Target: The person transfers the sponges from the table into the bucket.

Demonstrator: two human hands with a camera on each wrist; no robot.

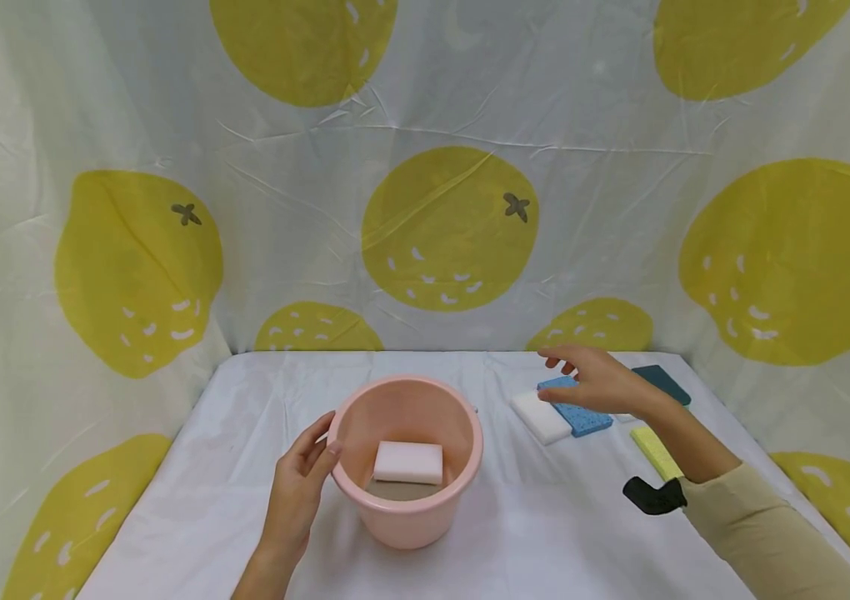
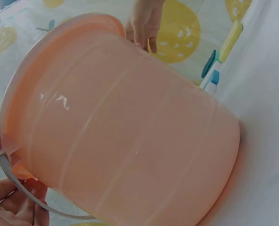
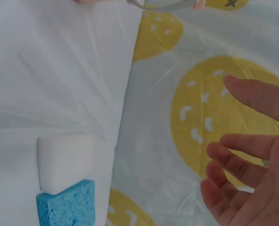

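Note:
A pink bucket [image 1: 407,521] stands upright on the white cloth, a white sponge [image 1: 408,462] lying inside it. At its left side my left hand [image 1: 296,492] pinches the rim, thumb on top and fingers outside; the left wrist view shows the bucket's wall [image 2: 130,127] and its grey handle [image 2: 24,189] close to that hand. My right hand [image 1: 596,379] hovers with nothing in it, fingers spread and relaxed, over a blue sponge [image 1: 582,415]. A white sponge block [image 1: 542,418] is against the blue one, and both also appear below the right hand [image 3: 243,165] in its wrist view.
Farther right lie a dark green pad [image 1: 662,384] and a yellow sponge [image 1: 655,452], the latter partly behind the right forearm. A lemon-print curtain [image 1: 440,108] walls in the table [image 1: 245,433] at the back and both sides.

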